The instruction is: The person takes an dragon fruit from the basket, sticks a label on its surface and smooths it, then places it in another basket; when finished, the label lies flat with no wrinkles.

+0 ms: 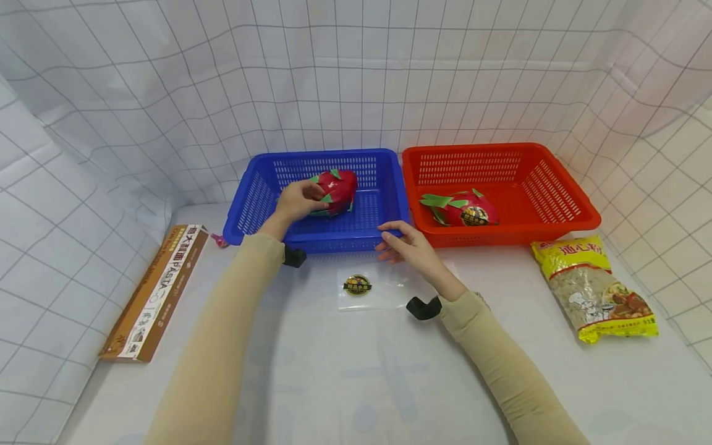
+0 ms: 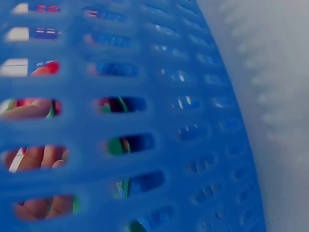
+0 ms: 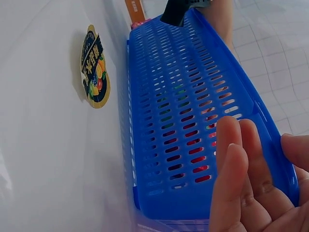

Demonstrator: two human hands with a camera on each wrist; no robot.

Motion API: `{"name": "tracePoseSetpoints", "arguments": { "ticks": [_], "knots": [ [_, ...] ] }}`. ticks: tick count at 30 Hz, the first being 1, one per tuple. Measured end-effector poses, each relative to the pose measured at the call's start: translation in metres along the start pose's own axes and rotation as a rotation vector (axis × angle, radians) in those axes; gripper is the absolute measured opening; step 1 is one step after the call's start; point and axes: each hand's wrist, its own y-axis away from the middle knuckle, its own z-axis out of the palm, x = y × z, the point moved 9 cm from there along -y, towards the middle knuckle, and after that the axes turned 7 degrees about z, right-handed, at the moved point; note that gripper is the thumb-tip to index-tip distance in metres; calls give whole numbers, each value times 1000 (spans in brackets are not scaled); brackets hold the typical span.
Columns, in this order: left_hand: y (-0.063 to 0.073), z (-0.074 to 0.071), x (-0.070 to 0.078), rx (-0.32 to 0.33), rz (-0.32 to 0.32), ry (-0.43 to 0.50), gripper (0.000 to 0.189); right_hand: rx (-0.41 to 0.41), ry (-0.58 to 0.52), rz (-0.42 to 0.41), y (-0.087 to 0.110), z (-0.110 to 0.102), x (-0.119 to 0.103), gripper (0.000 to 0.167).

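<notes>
In the head view my left hand point(image 1: 296, 201) reaches into the blue basket point(image 1: 314, 242), its thumb and fingers pinching the leafy left end of a red dragon fruit point(image 1: 342, 185). Through the basket's slots, the left wrist view shows some fingers point(image 2: 34, 157) and bits of red and green; the rest is hidden by blue plastic. My right hand point(image 1: 411, 250) is at the basket's front right corner, fingers loosely bent and holding nothing. In the right wrist view its fingers point(image 3: 231, 169) are before the basket's outer wall; whether they touch it I cannot tell.
A red basket point(image 1: 523, 236) with another dragon fruit point(image 1: 473, 209) adjoins on the right. Before the blue basket lies clear plastic with a black-and-gold sticker point(image 1: 357, 285). A pasta box point(image 1: 156, 290) and a small pink item point(image 1: 220, 240) are left, a yellow food bag point(image 1: 595, 290) right.
</notes>
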Motion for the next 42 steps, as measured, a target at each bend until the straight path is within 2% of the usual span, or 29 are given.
{"name": "tracePoseSetpoints", "arguments": {
  "ticks": [12, 16, 20, 25, 28, 37, 42],
  "knots": [
    [-3, 2, 8, -43, 80, -206, 12, -2, -5, -8, 0, -1, -3, 32],
    [-4, 6, 11, -59, 118, -227, 12, -4, -7, -2, 0, -1, -1, 32],
    [-1, 5, 11, -59, 111, -175, 14, -12, 0, 4, 0, 0, 0, 33],
    [1, 4, 2, -56, 11, -42, 18, -20, 4, 0, 0, 2, -1, 32],
    [1, 4, -2, -56, -28, -3, 19, -27, 5, -6, 0, 3, -1, 33],
    [1, 0, 0, -1, -18, -46, 18, 0, 2, -6, 1, 1, -2, 31],
    [2, -4, 2, 25, 7, 27, 17, 81, 5, -28, 2, -5, -3, 32]
  ]
}}
